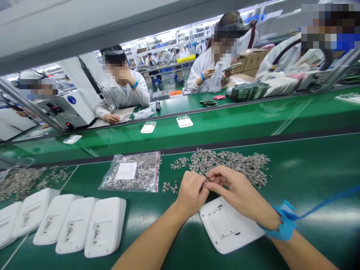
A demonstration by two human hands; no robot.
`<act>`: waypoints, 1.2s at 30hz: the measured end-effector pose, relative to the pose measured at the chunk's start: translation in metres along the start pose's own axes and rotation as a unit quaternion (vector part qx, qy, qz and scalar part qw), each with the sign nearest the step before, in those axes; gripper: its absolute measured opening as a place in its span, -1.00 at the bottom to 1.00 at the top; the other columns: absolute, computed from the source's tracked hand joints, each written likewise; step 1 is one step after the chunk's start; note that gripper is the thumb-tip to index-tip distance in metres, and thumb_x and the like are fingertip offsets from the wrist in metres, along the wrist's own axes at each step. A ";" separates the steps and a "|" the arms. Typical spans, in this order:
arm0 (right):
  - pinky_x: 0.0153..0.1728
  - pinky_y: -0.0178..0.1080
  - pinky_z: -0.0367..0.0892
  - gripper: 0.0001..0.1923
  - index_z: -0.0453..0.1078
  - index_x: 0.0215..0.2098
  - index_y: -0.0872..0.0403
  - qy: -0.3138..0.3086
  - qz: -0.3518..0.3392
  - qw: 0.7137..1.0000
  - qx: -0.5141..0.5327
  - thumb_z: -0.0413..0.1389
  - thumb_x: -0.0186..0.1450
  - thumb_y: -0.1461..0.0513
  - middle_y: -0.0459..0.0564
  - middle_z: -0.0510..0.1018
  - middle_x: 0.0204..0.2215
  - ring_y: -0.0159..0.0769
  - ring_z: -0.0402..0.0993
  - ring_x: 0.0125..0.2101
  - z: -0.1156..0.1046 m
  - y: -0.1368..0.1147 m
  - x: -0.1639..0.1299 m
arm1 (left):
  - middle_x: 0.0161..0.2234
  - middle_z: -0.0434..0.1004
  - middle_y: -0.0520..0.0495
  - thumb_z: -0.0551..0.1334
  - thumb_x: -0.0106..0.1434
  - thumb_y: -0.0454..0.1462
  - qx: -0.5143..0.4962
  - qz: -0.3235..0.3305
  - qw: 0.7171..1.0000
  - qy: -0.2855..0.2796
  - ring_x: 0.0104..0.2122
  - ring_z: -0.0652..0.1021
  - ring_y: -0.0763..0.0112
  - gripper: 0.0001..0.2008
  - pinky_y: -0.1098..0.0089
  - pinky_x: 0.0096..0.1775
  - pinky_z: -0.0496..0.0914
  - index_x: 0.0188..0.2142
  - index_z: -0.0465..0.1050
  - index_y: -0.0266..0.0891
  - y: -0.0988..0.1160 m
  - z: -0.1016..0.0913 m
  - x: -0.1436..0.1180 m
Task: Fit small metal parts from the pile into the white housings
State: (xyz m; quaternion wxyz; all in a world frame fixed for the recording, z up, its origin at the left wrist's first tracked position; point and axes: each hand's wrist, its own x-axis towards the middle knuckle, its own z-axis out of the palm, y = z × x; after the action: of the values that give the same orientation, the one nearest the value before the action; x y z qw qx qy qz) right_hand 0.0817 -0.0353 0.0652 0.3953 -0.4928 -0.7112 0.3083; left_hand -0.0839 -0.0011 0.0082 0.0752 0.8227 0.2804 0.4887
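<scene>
My left hand (192, 191) and my right hand (234, 187) meet fingertip to fingertip over a small metal part (207, 180), pinched between them at the near edge of a loose pile of small metal parts (229, 162). A white plastic housing (229, 225) lies flat on the green mat just under my hands. A blue strap (284, 223) wraps my right wrist, its cord running off to the right.
A clear bag of metal parts (132, 172) lies left of the pile. A row of white housings (75, 224) sits at the near left, with another metal heap (19, 182) behind. Beyond, a green conveyor (239, 123) carries white devices; people in white coats sit opposite.
</scene>
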 end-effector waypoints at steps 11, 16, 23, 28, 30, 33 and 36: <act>-0.34 -0.27 0.42 -0.75 0.54 -0.21 0.09 -0.129 0.157 0.952 0.229 0.30 0.21 0.11 -0.01 0.56 -0.37 -0.33 0.49 -0.35 -0.025 0.012 0.005 | -0.52 0.23 0.08 0.08 0.33 -0.42 -0.080 0.028 0.996 -0.024 -0.48 0.25 0.45 -0.83 0.36 -0.39 0.20 -0.39 0.20 -0.19 0.001 0.004 0.003; -0.28 -0.25 0.43 -0.82 0.54 -0.23 0.08 -0.135 0.135 0.964 0.183 0.23 0.27 0.15 -0.01 0.58 -0.32 -0.30 0.51 -0.30 -0.029 0.009 0.005 | -0.54 0.21 0.09 0.06 0.28 -0.44 -0.075 0.018 0.996 -0.047 -0.50 0.24 0.44 -0.79 0.37 -0.41 0.20 -0.45 0.12 -0.16 0.002 0.006 0.002; -0.35 -0.29 0.37 -0.91 0.53 -0.28 0.05 -0.074 -0.018 0.996 -0.044 0.18 0.32 0.22 -0.03 0.58 -0.32 -0.34 0.48 -0.32 -0.029 0.004 0.003 | -0.52 0.25 0.07 0.07 0.35 -0.38 -0.077 0.016 0.997 -0.022 -0.48 0.28 0.43 -0.84 0.36 -0.40 0.20 -0.39 0.20 -0.18 0.002 0.004 0.004; -0.34 -0.31 0.33 -0.82 0.45 -0.40 0.08 -0.075 -0.140 0.981 -0.115 0.16 0.37 0.22 -0.07 0.54 -0.42 -0.38 0.44 -0.38 -0.024 0.003 -0.001 | -0.48 0.29 0.04 0.06 0.37 -0.38 -0.068 0.018 0.997 -0.014 -0.46 0.29 0.42 -0.86 0.37 -0.40 0.21 -0.35 0.22 -0.18 0.001 0.003 0.004; -0.36 -0.31 0.32 -0.81 0.43 -0.38 0.08 -0.064 -0.163 0.976 -0.133 0.13 0.40 0.20 -0.06 0.51 -0.42 -0.38 0.42 -0.39 -0.023 0.002 -0.002 | -0.47 0.28 0.03 0.05 0.36 -0.38 -0.071 0.020 0.997 -0.028 -0.45 0.29 0.42 -0.86 0.38 -0.41 0.22 -0.35 0.21 -0.18 0.000 0.004 0.003; -0.36 -0.31 0.33 -0.86 0.45 -0.23 0.06 -0.083 -0.191 0.968 -0.138 0.08 0.43 0.19 -0.04 0.50 -0.38 -0.37 0.40 -0.38 -0.025 0.002 -0.002 | -0.45 0.31 0.02 0.07 0.35 -0.37 -0.091 0.025 0.994 -0.056 -0.44 0.33 0.43 -0.88 0.40 -0.40 0.25 -0.34 0.22 -0.18 -0.001 0.006 0.001; -0.32 -0.31 0.32 -0.79 0.48 -0.14 0.04 -0.111 -0.243 0.952 -0.147 -0.02 0.47 0.26 0.00 0.50 -0.29 -0.36 0.42 -0.30 -0.026 0.004 -0.002 | -0.44 0.33 0.03 0.10 0.31 -0.37 -0.118 0.022 0.990 -0.072 -0.43 0.36 0.43 -0.87 0.41 -0.39 0.28 -0.37 0.18 -0.17 -0.003 0.007 -0.001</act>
State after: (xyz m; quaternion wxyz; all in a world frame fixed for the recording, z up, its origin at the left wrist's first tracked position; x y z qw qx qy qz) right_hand 0.1066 -0.0348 0.0744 0.3002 -0.3204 -0.8862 0.1476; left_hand -0.0791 0.0019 0.0025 0.1813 0.8470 0.1968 0.4594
